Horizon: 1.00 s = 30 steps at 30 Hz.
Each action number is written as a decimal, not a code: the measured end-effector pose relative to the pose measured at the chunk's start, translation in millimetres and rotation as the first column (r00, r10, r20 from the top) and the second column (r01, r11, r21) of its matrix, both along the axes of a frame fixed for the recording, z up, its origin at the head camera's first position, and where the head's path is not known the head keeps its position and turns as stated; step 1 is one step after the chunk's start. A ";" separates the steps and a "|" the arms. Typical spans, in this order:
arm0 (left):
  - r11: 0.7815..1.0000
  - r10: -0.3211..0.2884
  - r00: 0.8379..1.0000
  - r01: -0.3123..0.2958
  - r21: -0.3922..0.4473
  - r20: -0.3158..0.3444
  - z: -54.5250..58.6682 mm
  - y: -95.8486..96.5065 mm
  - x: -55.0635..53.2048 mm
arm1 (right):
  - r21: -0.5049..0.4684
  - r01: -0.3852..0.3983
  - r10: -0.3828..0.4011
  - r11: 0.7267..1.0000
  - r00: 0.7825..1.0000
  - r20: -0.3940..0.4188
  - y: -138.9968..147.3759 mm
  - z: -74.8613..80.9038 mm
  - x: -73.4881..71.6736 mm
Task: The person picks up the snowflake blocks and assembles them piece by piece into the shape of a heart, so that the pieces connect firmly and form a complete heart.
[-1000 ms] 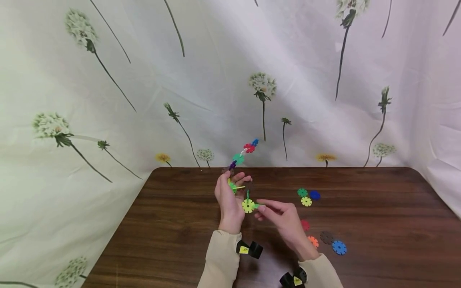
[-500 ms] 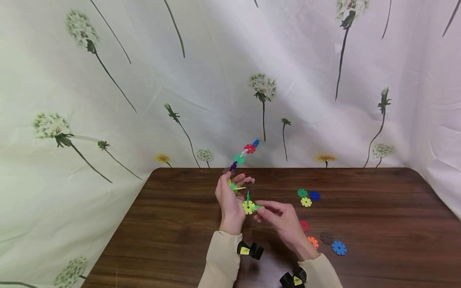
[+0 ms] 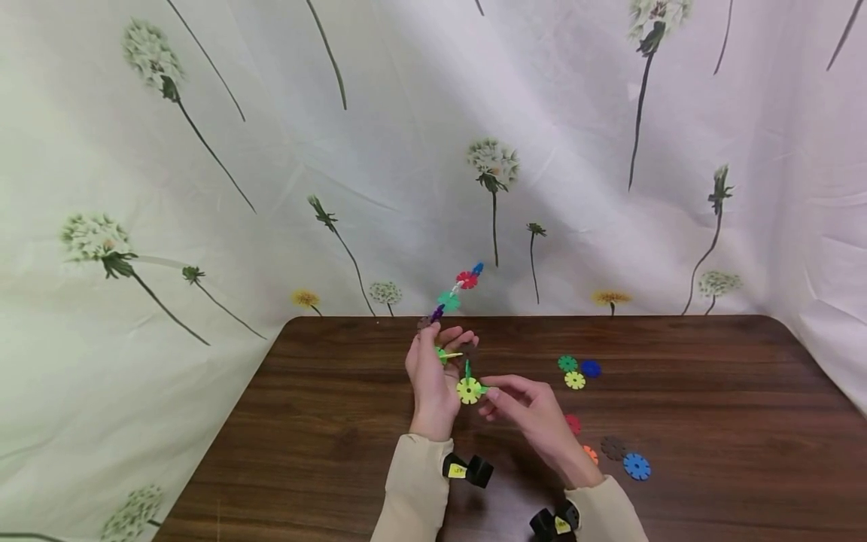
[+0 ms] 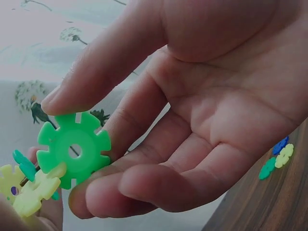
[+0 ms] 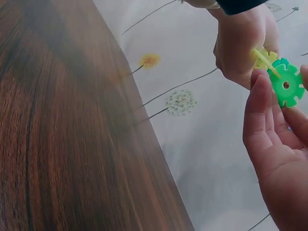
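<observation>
My left hand holds a chain of notched plastic discs, its thumb over the links. From it the chain rises toward the wall through a brown disc, a purple one, a teal disc, a white one, a red disc and a blue tip. Below the thumb it curves back to a yellow disc near my palm. With thumb and fingers, my right hand pinches the green disc beside that yellow one. The right wrist view shows the green disc face on. Part of the chain is hidden by my left hand.
Loose discs lie on the brown wooden table, right of my hands: green, blue and yellow in one group. Nearer are a red, an orange, a brown and a blue disc. A flowered cloth hangs behind.
Both hands keep nearly the same places and grips. The left thumb has shifted slightly, covering a yellow bit of the chain that showed beside it earlier.
</observation>
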<state>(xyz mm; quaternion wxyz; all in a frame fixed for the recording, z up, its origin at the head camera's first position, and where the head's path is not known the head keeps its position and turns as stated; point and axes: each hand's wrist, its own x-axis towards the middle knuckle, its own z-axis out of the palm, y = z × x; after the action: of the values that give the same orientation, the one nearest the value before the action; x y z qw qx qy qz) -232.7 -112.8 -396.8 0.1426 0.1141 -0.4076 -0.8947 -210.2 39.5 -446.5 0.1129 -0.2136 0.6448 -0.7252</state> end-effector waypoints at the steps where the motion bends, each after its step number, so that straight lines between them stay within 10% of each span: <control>1: 1.000 -0.002 1.000 0.002 -0.005 0.006 0.0 -0.2 -0.2 | 0.003 -0.002 0.002 1.000 1.000 -0.001 0.1 0.3 0.0; 30: 0.998 -0.056 0.997 0.057 -0.012 0.049 1.4 -5.9 -0.8 | 0.108 -0.039 0.042 0.993 0.999 -0.030 17.5 -0.2 -9.1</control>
<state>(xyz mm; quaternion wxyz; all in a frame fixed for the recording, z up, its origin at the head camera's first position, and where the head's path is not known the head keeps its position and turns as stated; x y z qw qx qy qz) -233.5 -118.7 -395.4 0.1080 0.1231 -0.4201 -0.8926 -219.4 57.0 -446.7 0.1286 -0.2318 0.6800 -0.6836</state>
